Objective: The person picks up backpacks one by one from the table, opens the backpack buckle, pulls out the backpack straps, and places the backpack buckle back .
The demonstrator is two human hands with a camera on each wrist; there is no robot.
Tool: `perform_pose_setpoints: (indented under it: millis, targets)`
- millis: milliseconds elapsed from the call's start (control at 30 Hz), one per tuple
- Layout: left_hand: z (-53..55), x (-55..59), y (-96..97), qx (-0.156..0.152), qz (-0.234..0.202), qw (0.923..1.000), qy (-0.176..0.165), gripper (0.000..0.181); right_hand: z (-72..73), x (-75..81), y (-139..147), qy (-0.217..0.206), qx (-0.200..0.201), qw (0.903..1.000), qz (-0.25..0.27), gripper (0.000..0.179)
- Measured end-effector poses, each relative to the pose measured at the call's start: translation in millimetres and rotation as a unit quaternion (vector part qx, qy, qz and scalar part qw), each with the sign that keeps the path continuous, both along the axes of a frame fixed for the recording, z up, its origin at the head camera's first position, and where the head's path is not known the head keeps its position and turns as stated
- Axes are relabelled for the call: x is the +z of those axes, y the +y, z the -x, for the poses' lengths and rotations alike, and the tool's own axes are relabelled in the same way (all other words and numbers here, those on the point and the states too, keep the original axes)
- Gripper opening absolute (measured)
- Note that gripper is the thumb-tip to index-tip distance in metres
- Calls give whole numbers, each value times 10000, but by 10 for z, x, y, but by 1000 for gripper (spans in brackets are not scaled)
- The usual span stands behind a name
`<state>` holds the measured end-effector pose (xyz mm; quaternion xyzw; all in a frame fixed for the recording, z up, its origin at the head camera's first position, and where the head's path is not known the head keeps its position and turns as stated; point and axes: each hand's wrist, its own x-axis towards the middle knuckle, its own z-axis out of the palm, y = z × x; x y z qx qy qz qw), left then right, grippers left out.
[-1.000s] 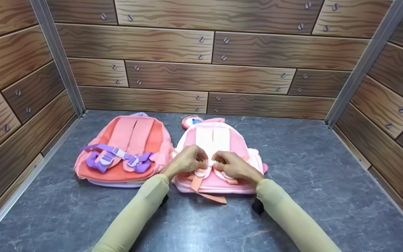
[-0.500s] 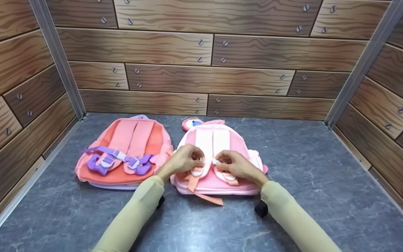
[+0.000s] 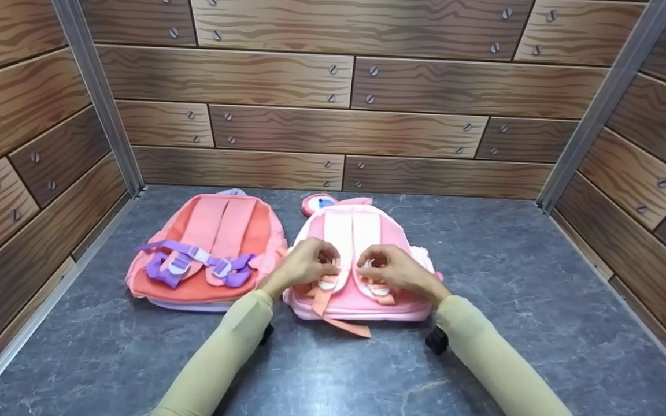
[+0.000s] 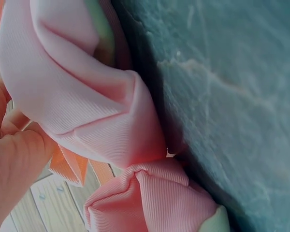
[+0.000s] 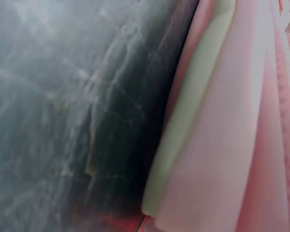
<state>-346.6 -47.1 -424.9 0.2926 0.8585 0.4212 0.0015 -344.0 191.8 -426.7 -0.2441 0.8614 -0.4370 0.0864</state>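
Over the pink bag (image 3: 362, 306), an orange strap (image 3: 322, 301) is pinched by the left hand (image 3: 308, 262) and a white clip (image 3: 367, 264) by the right hand (image 3: 393, 267).

Pink-and-white backpack (image 3: 344, 242) — orange webbing (image 3: 321, 300); coral backpack (image 3: 208, 225) — purple webbing (image 3: 178, 247); grey, white-veined tabletop (image 3: 512, 277)

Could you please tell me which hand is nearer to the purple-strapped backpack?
Left: the left hand is just right of the purple-strapped backpack, while the right hand is farther right, over the paler backpack.
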Motion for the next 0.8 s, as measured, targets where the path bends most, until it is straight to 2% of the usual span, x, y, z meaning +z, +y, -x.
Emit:
perform_pose_setpoints:
  millis: [367, 567, 800]
  targets:
    - [13, -16, 15, 10, -30, 10000, -67, 13, 14, 79, 38, 10, -83, 9995, -309, 18]
    - [19, -14, 24, -64, -60, 10000, -38, 13, 30, 33, 37, -5, -46, 10000, 34, 24]
    - [33, 4, 44, -109, 45, 9999, 116, 14, 45, 34, -50, 214, -374, 9987, 270, 28]
